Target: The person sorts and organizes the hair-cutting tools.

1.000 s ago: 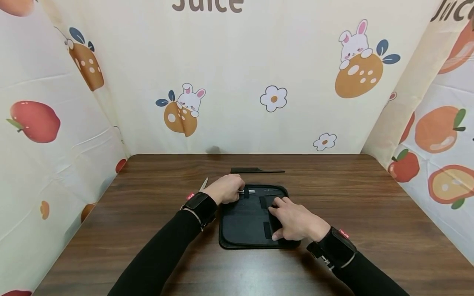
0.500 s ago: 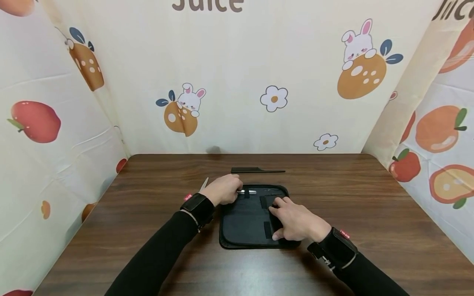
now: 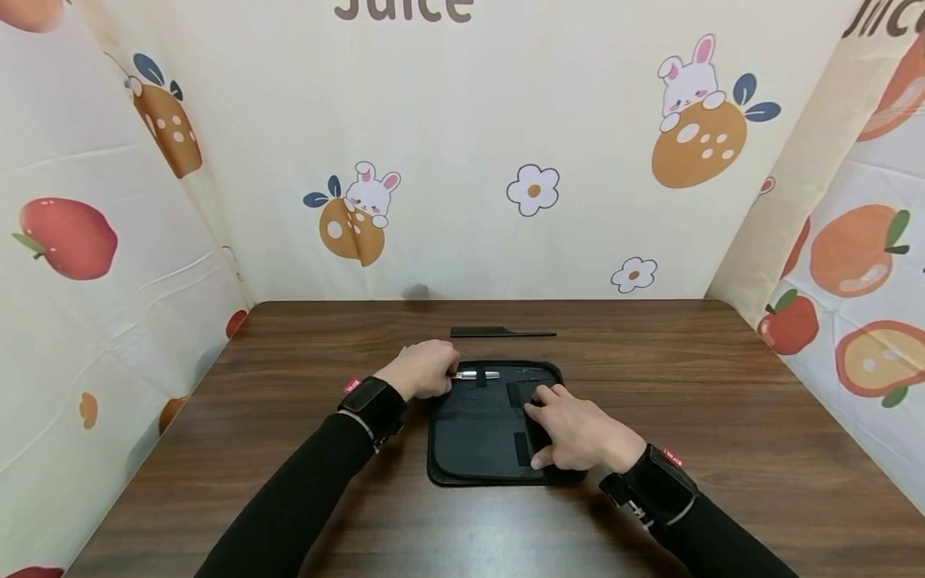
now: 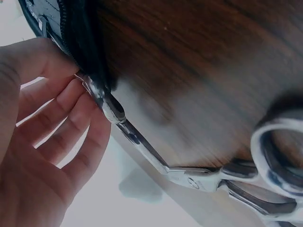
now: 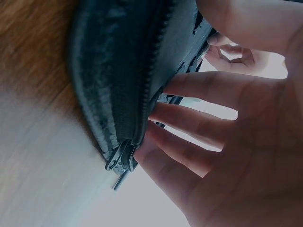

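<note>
A black zip case (image 3: 477,449) lies on the table. Across its far side, a silver shaft, seemingly of scissors (image 3: 477,375), passes under a small elastic loop. My left hand (image 3: 422,368) is at the left end of that shaft; in the left wrist view the thumb and fingertips pinch its silver handle (image 4: 112,105) beside the case edge. My right hand (image 3: 578,429) presses with spread, fairly straight fingers on the case's right part, where a dark flap with bands (image 3: 522,449) shows. The right wrist view shows those fingers (image 5: 199,120) against the zipped edge.
Another pair of silver scissors (image 4: 196,180), with large finger rings, lies on the table by the left hand, blades towards the case. Beyond the case lies a black tail comb (image 3: 480,331). Printed cloth (image 3: 462,96) hangs at the back and both sides.
My left hand has shifted slightly left, uncovering more of the silver shaft in the loop and covering the blade of the other scissors. My right hand stays where it was.
</note>
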The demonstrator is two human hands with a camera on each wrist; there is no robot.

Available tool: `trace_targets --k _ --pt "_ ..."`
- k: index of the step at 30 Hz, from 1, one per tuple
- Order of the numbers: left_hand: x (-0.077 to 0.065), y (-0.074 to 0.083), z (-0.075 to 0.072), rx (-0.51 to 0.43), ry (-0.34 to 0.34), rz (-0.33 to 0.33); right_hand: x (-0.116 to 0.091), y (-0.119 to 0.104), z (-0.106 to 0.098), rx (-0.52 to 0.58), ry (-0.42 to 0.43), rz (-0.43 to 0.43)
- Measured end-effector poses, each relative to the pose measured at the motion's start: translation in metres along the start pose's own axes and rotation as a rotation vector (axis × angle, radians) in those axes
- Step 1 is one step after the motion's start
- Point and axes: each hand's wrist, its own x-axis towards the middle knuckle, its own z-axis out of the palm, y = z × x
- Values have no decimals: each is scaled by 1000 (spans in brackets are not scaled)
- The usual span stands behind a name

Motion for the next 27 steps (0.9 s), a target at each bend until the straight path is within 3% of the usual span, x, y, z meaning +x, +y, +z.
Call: trace_targets --k 5,14,27 --pt "4 2 1 21 5 10 0 1 -1 2 0 0" --pt "11 8 -1 43 11 89 1 3 -1 4 -1 7" --pt "18 16 -1 19 6 93 2 7 -3 6 -7 -5"
